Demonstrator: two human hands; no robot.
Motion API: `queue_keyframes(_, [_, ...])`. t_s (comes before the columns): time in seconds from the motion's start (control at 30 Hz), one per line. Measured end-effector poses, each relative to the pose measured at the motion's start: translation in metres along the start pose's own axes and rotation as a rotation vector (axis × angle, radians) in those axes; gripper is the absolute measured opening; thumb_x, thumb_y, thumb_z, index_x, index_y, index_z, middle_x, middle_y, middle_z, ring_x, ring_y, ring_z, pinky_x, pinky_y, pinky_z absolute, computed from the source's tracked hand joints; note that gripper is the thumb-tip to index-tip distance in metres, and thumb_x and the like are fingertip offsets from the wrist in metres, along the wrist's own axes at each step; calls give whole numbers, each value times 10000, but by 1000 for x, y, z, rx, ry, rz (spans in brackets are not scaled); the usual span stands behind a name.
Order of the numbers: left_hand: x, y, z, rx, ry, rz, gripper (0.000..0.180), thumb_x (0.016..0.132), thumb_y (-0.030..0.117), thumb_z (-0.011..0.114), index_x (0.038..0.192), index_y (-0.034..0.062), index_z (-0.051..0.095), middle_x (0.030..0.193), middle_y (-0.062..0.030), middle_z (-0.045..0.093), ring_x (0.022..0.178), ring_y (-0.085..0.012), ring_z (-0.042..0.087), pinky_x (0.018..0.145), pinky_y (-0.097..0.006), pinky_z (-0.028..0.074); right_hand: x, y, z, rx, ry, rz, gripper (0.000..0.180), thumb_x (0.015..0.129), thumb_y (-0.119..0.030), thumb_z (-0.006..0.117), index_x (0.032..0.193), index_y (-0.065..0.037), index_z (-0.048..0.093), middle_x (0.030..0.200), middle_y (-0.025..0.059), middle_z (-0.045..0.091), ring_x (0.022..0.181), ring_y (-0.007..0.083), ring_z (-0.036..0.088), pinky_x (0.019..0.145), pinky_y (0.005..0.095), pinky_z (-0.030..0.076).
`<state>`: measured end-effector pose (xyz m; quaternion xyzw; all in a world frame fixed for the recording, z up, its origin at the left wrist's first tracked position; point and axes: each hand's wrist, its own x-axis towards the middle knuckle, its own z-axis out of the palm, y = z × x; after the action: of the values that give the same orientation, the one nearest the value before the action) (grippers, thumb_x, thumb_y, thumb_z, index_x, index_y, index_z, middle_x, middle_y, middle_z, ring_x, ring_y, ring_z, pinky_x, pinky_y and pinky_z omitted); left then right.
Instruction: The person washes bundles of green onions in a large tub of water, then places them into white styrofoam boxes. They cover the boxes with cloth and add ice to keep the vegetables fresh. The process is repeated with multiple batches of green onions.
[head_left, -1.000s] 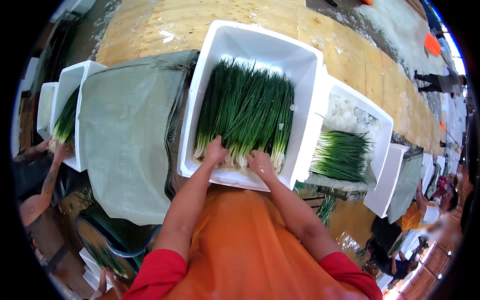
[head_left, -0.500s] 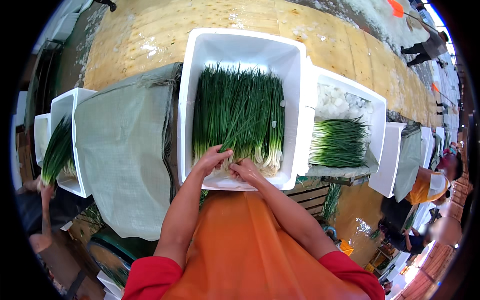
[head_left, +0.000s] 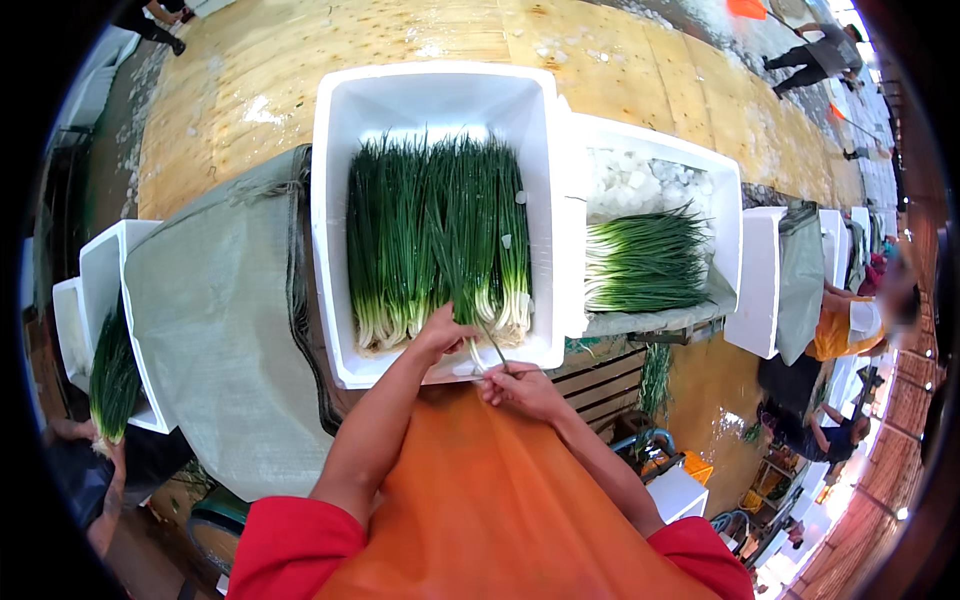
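Drew the right hand (head_left: 522, 390) back since the earlier frame, from inside the box (head_left: 430, 70) to its near rim, just beside the apron (head_left: 470, 490); moved the left hand (head_left: 445, 335) nearer that rim too. Now pinch a thin strand (head_left: 494, 343) between closed right fingertips. Grip a few spring onions (head_left: 458, 285) in closed left fingers, inside the box by the near wall, with white ends toward the near rim and leaves toward the far wall; slant their long axis slightly, white ends rightward. Just beyond, see the packed row (head_left: 385, 230), pointing the same way, tips to the far wall. Find bits of ice (head_left: 506, 241) toward the right wall. Past that wall, notice a second box (head_left: 660, 140) with ice (head_left: 635, 185) near its far rim and more spring onions (head_left: 650, 262), leaves rightward. Past the left wall, see a sheet (head_left: 215, 300).
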<state>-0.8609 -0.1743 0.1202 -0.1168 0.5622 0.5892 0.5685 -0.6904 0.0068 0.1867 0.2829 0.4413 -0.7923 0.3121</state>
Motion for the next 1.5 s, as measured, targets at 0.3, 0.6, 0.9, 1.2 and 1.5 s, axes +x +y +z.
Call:
queue_keyframes(0.3, [0,18,-35,-294,161,53,495,863,-2,767,1254,35,465,798,-88,671,493,-101,507,401,-260,349,-133,28,-112,-1083,520,375,300,914,-205,688,1098,30,660,689,108,704,649,236,682,624,364,522])
queue_keyframes(0.6, [-5,18,-5,-547,77,109,267,959,140,703,1119,84,497,861,-36,577,689,-158,563,557,-322,425,68,-47,17,-755,122,-225,377,990,-369,578,1032,5,601,951,180,713,865,303,700,751,415,539])
queue_keyframes(0.9, [0,-6,2,-707,243,155,329,1045,183,544,1295,-16,468,1251,-191,597,1135,-302,590,1008,-436,477,77,-21,50,-494,167,-271,283,1035,-278,546,1056,1,591,804,40,615,726,124,578,644,300,495])
queue_keyframes(1.2, [-52,-30,-110,123,794,156,479,960,177,636,1341,-84,509,1279,-243,628,1162,-308,621,1004,-396,467,96,-65,39,-323,41,-290,295,1080,-288,444,1023,-23,560,809,48,577,817,187,553,947,334,418])
queue_keyframes(1.5, [10,-74,-124,-26,813,50,762,779,148,810,1398,-4,392,1338,-241,581,1199,-349,597,1011,-408,473,136,-8,36,-1014,388,-249,438,923,-337,581,1131,46,622,1069,256,691,993,421,657,879,487,507])
